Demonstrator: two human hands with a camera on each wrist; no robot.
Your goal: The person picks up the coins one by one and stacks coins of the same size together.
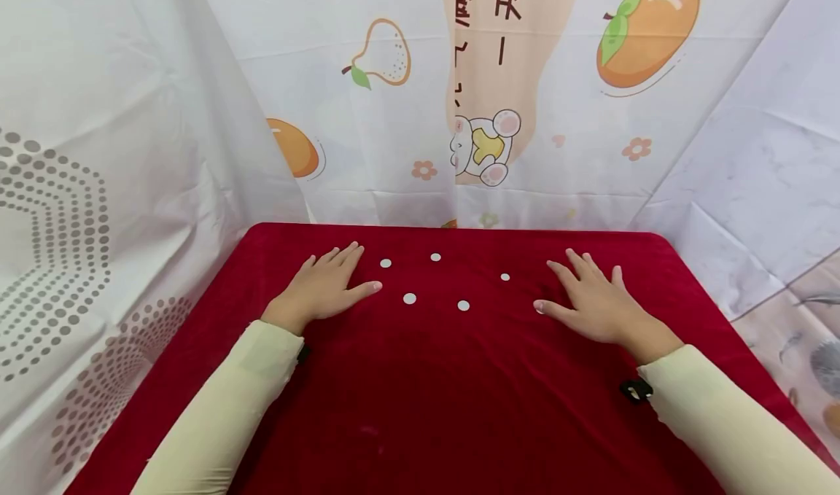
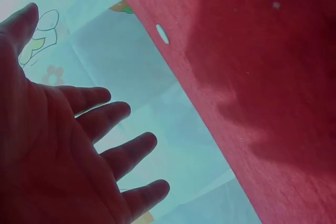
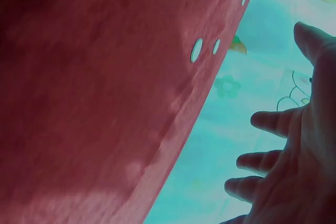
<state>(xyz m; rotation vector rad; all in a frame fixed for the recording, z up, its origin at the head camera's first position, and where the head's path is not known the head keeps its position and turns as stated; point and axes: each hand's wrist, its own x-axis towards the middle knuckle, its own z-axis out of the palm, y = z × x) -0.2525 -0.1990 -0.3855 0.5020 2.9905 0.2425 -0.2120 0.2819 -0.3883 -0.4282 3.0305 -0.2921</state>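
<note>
Several small white discs (image 1: 410, 299) lie scattered flat on a red cloth (image 1: 420, 378). My left hand (image 1: 318, 289) is held palm down left of them, fingers straight and spread, its thumb tip close to the nearest discs. To their right is my right hand (image 1: 593, 302), also with fingers spread and nothing held. A sliver of white shows at the right thumb's tip. In the left wrist view the left palm (image 2: 58, 150) is bare, and a disc (image 2: 162, 33) lies on the cloth beyond. The right wrist view shows bare fingers (image 3: 270, 123) and a disc (image 3: 196, 50) near the cloth's edge.
White curtains (image 1: 367, 138) printed with fruit and a cartoon bear hang behind the table. A dotted white sheet (image 1: 59, 225) hangs on the left, another pale sheet (image 1: 774, 160) on the right. A small black device (image 1: 635, 391) sits at the right cuff.
</note>
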